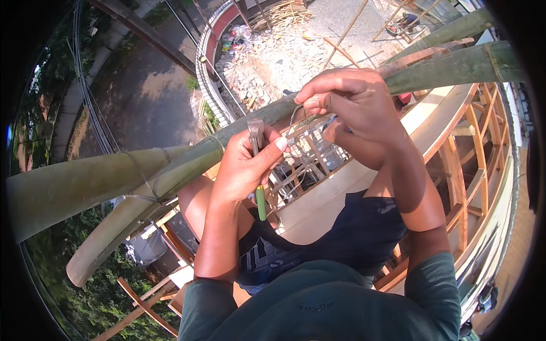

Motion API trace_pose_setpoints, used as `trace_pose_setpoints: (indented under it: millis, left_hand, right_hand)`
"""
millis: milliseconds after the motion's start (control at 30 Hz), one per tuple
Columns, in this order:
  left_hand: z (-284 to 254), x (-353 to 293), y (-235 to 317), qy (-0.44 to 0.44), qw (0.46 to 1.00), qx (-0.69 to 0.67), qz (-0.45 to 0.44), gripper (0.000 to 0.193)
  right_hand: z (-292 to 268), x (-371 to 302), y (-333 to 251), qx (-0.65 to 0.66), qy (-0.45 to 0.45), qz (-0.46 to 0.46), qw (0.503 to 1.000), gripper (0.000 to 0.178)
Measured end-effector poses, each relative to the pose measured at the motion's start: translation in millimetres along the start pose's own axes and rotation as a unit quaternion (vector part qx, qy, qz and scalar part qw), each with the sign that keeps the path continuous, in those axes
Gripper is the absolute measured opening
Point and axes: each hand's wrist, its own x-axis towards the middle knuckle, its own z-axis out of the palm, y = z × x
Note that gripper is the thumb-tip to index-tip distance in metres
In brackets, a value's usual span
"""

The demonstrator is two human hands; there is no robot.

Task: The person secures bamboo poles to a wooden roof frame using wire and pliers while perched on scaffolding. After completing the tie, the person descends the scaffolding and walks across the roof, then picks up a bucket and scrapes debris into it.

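A thin wire (292,120) hangs in a small curve beside the near bamboo pole (196,158), its upper end at the right grip (350,105), whose thumb and forefinger are pinched together on it. The left grip (242,167) is curled around a green-handled tool (260,202), metal head above the thumb and handle pointing down below the palm; whether the tool's own jaws are apart I cannot tell. Left of the hands, a thicker bamboo pole (74,184) overlaps the near one, with wire lashing (145,197) wound around both. Below are the person's dark shorts (352,230) and pale boards (310,207), with a curved wooden framework (455,176) to the right. Farther down lie whitish rubble (250,71) and a shaded road (153,108); another person (408,20) is at upper right.
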Motion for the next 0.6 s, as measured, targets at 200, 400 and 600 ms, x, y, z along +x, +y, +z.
trace_pose_setpoints:
  millis: [200,400,600]
  left_hand:
    - [-3.7,5.9,-4.3,-0.004,1.0,-0.018,-0.014,0.019]
    - [-11.2,2.7,-8.4,-0.048,0.998,0.003,-0.027,0.02]
    - [-24.2,5.7,-4.5,0.015,0.996,-0.088,-0.004,0.026]
  right_hand:
    - [2.8,8.6,1.9,0.007,0.049,0.013,0.999,0.011]
    - [-0.2,21.9,1.3,0.117,0.125,0.082,0.982,0.015]
    - [-82.3,59.6,72.6,0.18,-0.054,0.113,0.976,0.026]
